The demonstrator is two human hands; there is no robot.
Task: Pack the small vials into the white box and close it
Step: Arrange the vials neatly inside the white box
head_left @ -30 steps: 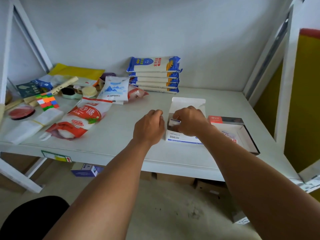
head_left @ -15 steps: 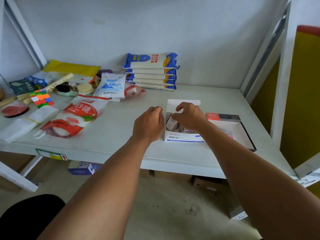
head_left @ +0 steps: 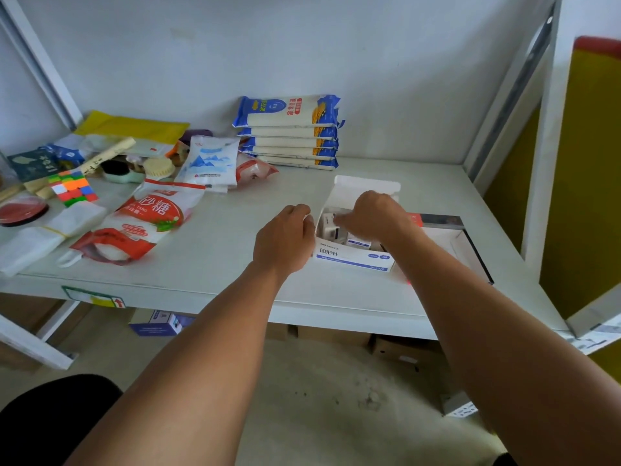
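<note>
The white box (head_left: 353, 258), with a blue stripe and print on its front, stands on the shelf with its lid flap (head_left: 366, 185) raised at the back. Small white vials (head_left: 358, 243) lie inside it. My right hand (head_left: 373, 216) is over the open box with its fingertips down among the vials at the left side. Whether it pinches a vial is hidden. My left hand (head_left: 285, 240) is curled into a loose fist against the box's left wall, with nothing visible in it.
A black-rimmed open tray (head_left: 470, 240) lies right of the box, partly under my right forearm. A red sugar bag (head_left: 151, 216), a white-and-blue pouch (head_left: 210, 163), stacked noodle packs (head_left: 289, 132) and a colour cube (head_left: 72, 190) lie to the left and back. A white shelf post (head_left: 537, 183) stands at the right.
My right hand carried a small vial down into the box and its fingers now reach further left inside. My left hand stayed beside the box. The camera view shifted slightly.
</note>
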